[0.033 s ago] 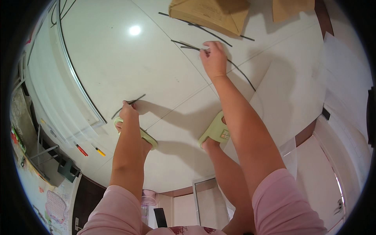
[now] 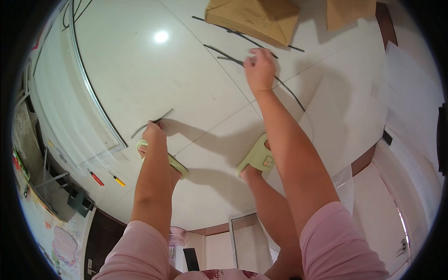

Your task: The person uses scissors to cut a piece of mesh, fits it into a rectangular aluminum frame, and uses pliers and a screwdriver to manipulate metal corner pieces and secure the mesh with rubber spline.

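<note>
In the head view, my left hand is closed on a thin dark flexible strip, held above a pale green slipper on my foot. My right hand is over another group of dark strips, with curled fingers; motion blur and the back of the hand hide whether they grip one. One long strip runs out to the right of this hand. More dark strips lie just beyond, beside a brown cardboard box.
A metal-framed mesh panel lies along the left. A red-handled tool and a yellow-handled tool are on the tiled floor. Translucent sheeting is at the right, another cardboard piece at the top right.
My right hand has shifted slightly right and its fingers are blurred. The strip in my left hand has moved a little and looks smeared. The whole view has shifted very slightly.
</note>
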`<state>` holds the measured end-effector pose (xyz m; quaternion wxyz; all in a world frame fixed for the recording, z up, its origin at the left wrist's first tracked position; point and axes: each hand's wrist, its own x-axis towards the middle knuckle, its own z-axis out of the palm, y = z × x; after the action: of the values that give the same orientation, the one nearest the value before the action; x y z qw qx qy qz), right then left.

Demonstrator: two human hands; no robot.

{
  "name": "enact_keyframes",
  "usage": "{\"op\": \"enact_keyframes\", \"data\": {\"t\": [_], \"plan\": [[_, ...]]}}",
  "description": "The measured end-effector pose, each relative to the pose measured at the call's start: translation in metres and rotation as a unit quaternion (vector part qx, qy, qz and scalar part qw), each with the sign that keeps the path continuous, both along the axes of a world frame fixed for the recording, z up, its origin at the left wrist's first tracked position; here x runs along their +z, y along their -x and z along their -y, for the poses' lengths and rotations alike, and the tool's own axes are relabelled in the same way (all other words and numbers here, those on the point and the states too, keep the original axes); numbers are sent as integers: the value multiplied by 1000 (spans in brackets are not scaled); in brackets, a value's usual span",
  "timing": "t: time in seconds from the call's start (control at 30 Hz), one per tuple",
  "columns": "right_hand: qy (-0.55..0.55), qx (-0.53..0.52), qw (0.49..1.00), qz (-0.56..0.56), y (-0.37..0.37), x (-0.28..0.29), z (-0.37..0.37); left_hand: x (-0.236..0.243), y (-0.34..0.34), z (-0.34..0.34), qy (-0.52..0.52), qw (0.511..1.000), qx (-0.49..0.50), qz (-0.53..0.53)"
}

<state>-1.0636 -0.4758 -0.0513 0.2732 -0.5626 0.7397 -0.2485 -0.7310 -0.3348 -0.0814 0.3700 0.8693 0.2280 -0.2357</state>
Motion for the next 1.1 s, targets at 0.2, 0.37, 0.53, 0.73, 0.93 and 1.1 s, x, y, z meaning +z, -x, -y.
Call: {"op": "enact_keyframes", "data": {"t": [0.2, 0.37, 0.53, 0.73, 0.93, 1.1], "plan": [[13, -110, 975, -190, 63, -15, 16, 20, 108, 35, 17, 840, -531, 110], [-83, -70, 981, -159, 70, -10, 20, 36, 179, 64, 215, 624, -742, 117], [21, -42, 992, -117, 72, -19, 0, 28, 213, 116, 205, 489, -832, 164], [19, 145, 970, -193, 61, -10, -2, 20, 205, 140, 173, 382, -890, 177], [24, 174, 944, -279, 56, -16, 7, 27, 198, 179, 225, 277, -889, 287], [10, 177, 945, -274, 43, -13, -3, 19, 183, 187, 113, 184, -929, 302]]}}
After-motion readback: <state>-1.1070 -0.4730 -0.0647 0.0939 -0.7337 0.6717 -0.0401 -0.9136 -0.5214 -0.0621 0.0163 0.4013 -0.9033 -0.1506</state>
